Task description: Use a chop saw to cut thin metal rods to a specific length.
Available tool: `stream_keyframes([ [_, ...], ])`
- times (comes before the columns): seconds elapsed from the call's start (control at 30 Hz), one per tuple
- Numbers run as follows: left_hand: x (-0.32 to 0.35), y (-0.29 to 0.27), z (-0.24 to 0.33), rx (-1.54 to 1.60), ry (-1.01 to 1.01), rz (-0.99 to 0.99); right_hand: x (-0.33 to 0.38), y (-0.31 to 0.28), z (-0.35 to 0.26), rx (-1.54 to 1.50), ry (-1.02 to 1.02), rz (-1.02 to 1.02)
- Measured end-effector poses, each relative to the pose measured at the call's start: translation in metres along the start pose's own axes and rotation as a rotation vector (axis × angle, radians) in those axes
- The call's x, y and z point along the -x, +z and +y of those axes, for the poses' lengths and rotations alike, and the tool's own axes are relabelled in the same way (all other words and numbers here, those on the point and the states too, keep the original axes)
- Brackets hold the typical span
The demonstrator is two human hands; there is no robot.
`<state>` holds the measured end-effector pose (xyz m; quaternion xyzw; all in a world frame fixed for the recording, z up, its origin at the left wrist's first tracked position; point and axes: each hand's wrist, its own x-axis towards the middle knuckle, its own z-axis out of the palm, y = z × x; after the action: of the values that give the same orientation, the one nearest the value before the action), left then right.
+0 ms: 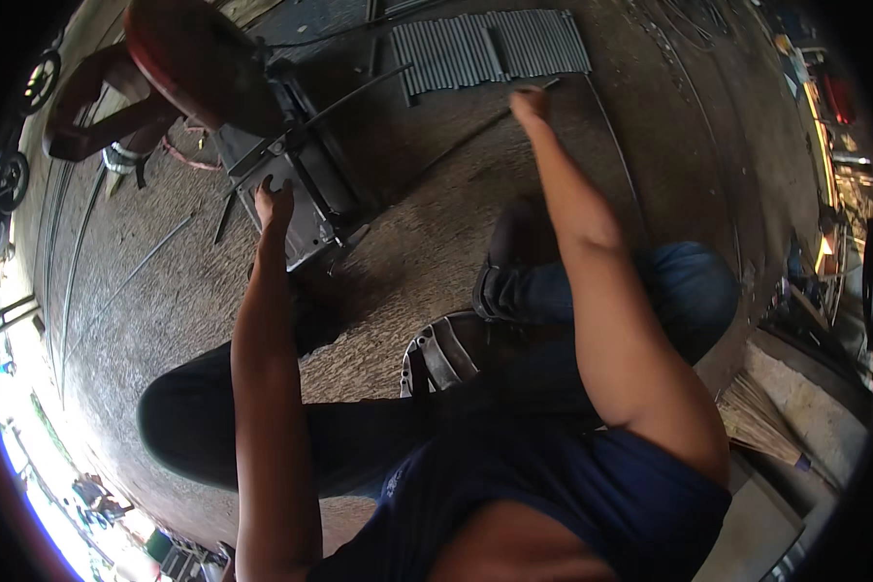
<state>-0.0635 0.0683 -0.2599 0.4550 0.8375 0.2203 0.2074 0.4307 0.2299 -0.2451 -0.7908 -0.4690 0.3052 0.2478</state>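
Observation:
A cut-off saw (296, 209) with a grey metal base stands on the floor at the far left, its rounded dark-red guard (199, 63) raised above it. My left hand (274, 203) is over the saw's base plate, thumb and fingers apart, with nothing visible in it. Out to the right, my right hand (530, 103) is closed around a thin metal rod (470, 134). The rod slants down toward the saw, and a short end sticks out past my fist. Another metal bar (364, 92) reaches from the saw toward the far side.
Beyond my right hand, many short metal rods (451, 53) lie side by side in a row. Long thin rods (155, 250) lie on the floor at left. A broom (761, 422) is at the right. I sit on a low seat, knees spread.

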Motion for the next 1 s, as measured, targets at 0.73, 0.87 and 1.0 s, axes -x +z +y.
stream_keyframes([
  [0.73,0.026,0.009,-0.009,-0.073,0.065,0.002,0.018,-0.114,0.145,0.287,-0.067,0.196],
  [0.87,0.026,0.009,-0.015,-0.082,0.135,-0.018,0.033,-0.103,0.134,0.585,0.252,0.287],
  [1.0,0.027,0.010,-0.017,-0.068,0.122,-0.034,0.035,-0.108,0.147,0.560,0.249,0.102],
])
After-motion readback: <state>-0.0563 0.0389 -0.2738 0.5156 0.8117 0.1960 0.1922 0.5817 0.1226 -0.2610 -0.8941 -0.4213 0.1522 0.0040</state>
